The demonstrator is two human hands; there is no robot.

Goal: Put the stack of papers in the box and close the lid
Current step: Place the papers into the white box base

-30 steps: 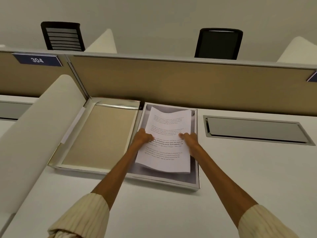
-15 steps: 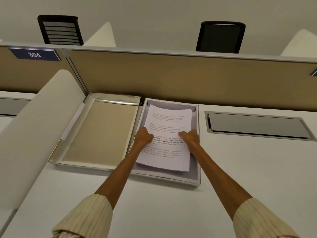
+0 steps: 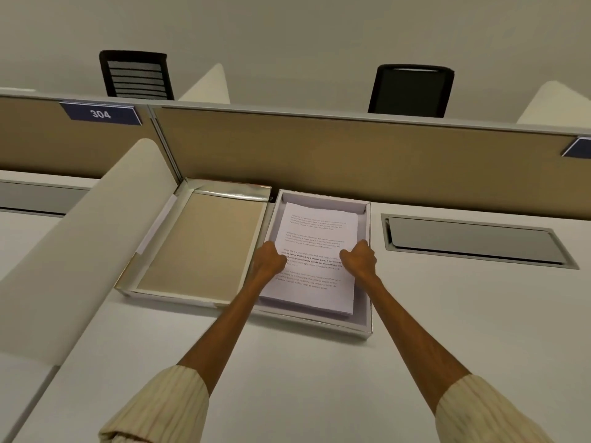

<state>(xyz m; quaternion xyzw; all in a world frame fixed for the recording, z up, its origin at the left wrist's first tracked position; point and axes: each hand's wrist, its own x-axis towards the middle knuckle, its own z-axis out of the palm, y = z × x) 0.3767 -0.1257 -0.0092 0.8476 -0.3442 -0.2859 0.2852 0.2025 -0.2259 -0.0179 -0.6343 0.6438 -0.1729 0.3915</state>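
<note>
A stack of white printed papers (image 3: 316,238) lies flat inside the shallow white box (image 3: 367,318) at the desk's far side. The box's lid (image 3: 204,244) lies open to the left, tan inside with a silvery rim, hinged beside the box. My left hand (image 3: 268,260) grips the stack's left edge and my right hand (image 3: 359,259) grips its right edge, both at mid-length with fingers curled down. The fingertips are hidden under the hands.
A tan partition (image 3: 319,155) runs right behind the box. A curved cream divider (image 3: 80,244) flanks the lid on the left. A metal cable hatch (image 3: 476,241) sits in the white desk (image 3: 319,378) to the right. Two black chairs (image 3: 412,91) stand beyond.
The paper stack has gone from tilted above the box to lying flat inside it. Both hands lowered with it and still hold its sides.
</note>
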